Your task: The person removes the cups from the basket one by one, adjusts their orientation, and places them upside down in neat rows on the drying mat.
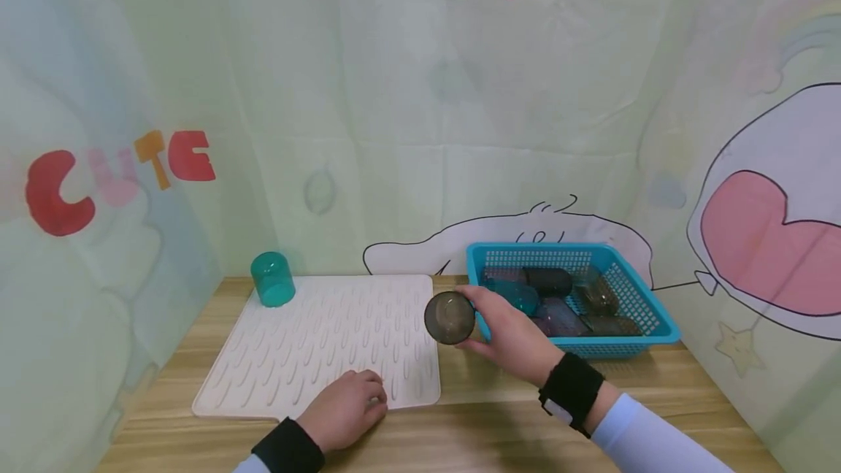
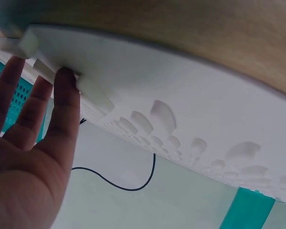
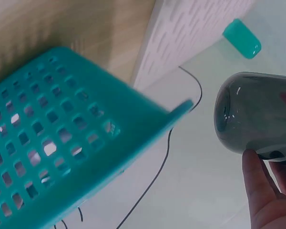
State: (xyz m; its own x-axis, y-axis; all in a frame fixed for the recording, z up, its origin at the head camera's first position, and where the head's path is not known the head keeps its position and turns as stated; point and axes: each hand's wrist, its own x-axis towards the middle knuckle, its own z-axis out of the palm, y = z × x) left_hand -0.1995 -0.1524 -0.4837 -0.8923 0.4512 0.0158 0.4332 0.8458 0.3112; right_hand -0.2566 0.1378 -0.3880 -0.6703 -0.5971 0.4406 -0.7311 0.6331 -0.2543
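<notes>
My right hand (image 1: 515, 338) grips a smoky grey see-through cup (image 1: 450, 318) between thumb and fingers, raised left of the blue basket. In the right wrist view this grey cup (image 3: 257, 112) lies on its side in the air, its rounded base towards the basket. My left hand (image 1: 348, 409) holds nothing; its fingers, slightly bent, lie at the front edge of the white ridged mat (image 1: 328, 338). In the left wrist view its fingertips (image 2: 66, 78) appear against the mat. A teal cup (image 1: 272, 282) stands upside down on the mat's far left corner.
At the right stands a blue perforated basket (image 1: 620, 349) with several tinted cups lying in it, grey, teal and brownish. A wooden tabletop (image 1: 420, 444) lies under everything. Behind and at both sides hangs a printed cloth (image 1: 394, 93) with letters and cartoon shapes.
</notes>
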